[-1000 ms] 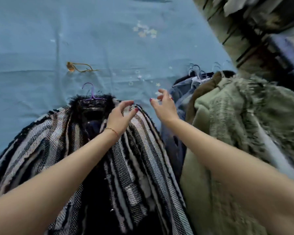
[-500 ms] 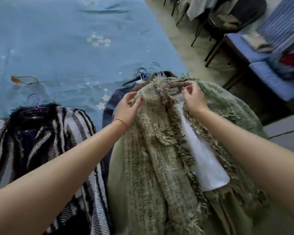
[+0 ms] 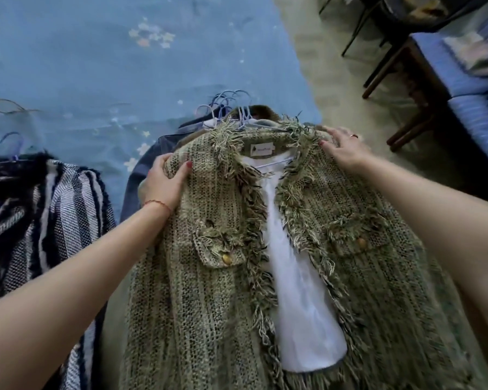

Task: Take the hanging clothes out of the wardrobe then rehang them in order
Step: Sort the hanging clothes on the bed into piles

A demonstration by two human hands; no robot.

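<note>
clothes: off the rail and lying on the blue bedspread (image 3: 82, 66), each on a hanger, so by my reading the taking-out half is done.
green jacket (image 3: 209, 277): top of the pile, front up, open over its white lining, collar pointing away from me.
left hand (image 3: 165, 184): my fingers and thumb curl round the jacket's left shoulder, gripping the knit.
right hand (image 3: 343, 152): lies over the jacket's right shoulder, fingers bent onto the fringe; whether it pinches or just presses, i cannot tell.
pile under the jacket: a dark blue garment (image 3: 141, 175) pokes out to its left, and a bunch of hanger hooks (image 3: 226, 105) shows just past its collar.
striped coat (image 3: 40, 209): lies apart, to the jacket's left, on its own hanger.
left to do: nothing looks rehung yet; wardrobe is out of view, so every piece seems to be waiting.
</note>
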